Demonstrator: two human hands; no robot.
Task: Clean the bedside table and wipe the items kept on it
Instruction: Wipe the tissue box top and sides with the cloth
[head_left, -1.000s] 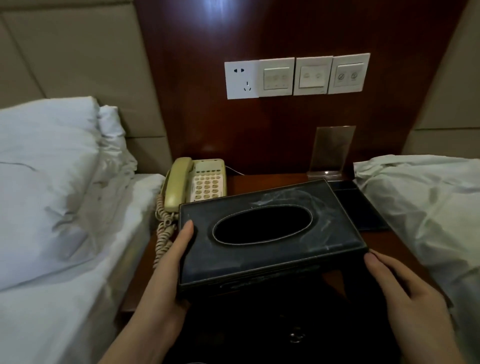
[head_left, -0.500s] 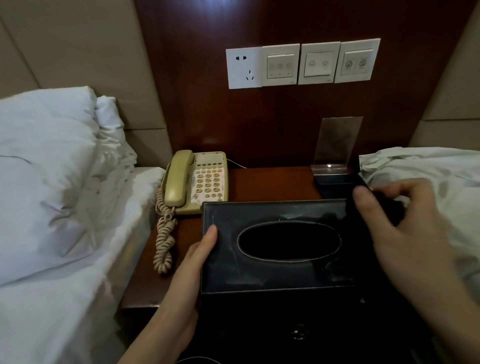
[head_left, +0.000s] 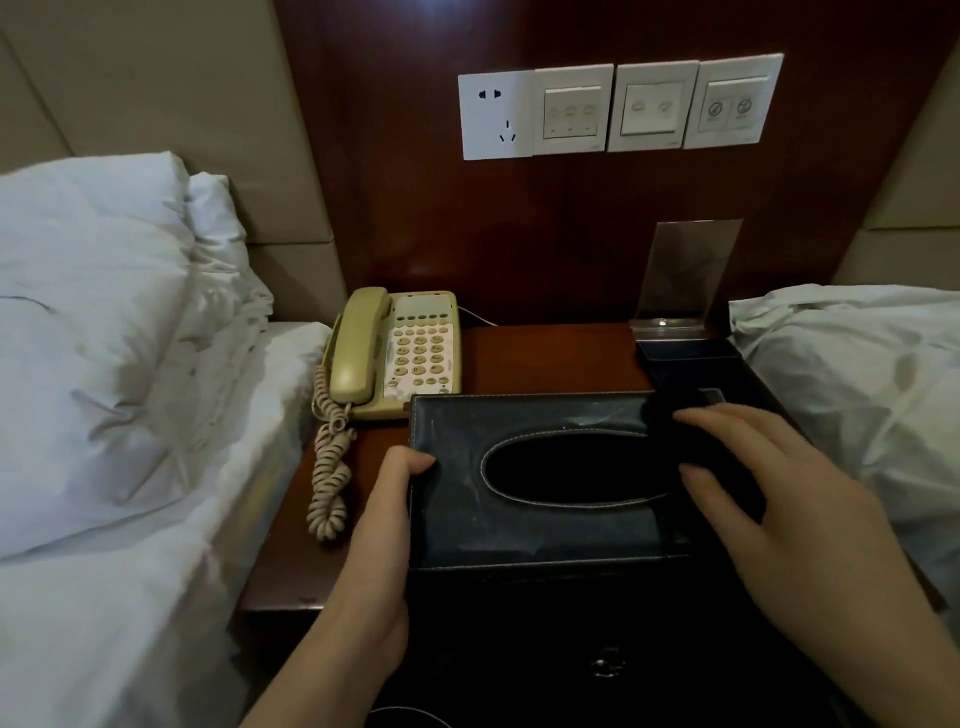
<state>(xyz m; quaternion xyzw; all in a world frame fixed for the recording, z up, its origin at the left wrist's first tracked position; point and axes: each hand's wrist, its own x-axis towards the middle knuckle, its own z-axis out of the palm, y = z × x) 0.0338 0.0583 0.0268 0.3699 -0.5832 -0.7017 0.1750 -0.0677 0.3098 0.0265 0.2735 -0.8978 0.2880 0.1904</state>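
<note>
Tissue box (head_left: 540, 483), black with stitched oval slot, sat at the front edge of the bedside table (head_left: 550, 353), top face dusty and streaked. Left hand (head_left: 374, 561) gripped its left end, thumb curled over the top edge, other fingers hidden behind the side wall. Right hand (head_left: 784, 499) lay on the box's right part, fingers extended and slightly spread, pressing a dark item under them; could not tell if it was a cloth, too dark against the box. Beige telephone (head_left: 400, 353) stood at the table's back-left, its front corner just beside the box's back-left corner, coiled cord (head_left: 330, 467) trailing along the left edge toward the front. Black tray (head_left: 685, 358) sat at the back-right, behind the box, partly covered by the right hand's fingers. Clear acrylic stand (head_left: 685, 275) stood upright at the back edge, just behind the tray. White pillow (head_left: 98, 322) on the bed left of the table; white bedding (head_left: 857, 374) against the table's right edge. Wall panel above held an outlet plate (head_left: 496, 115) and three switch plates (head_left: 657, 106) in a row.
</note>
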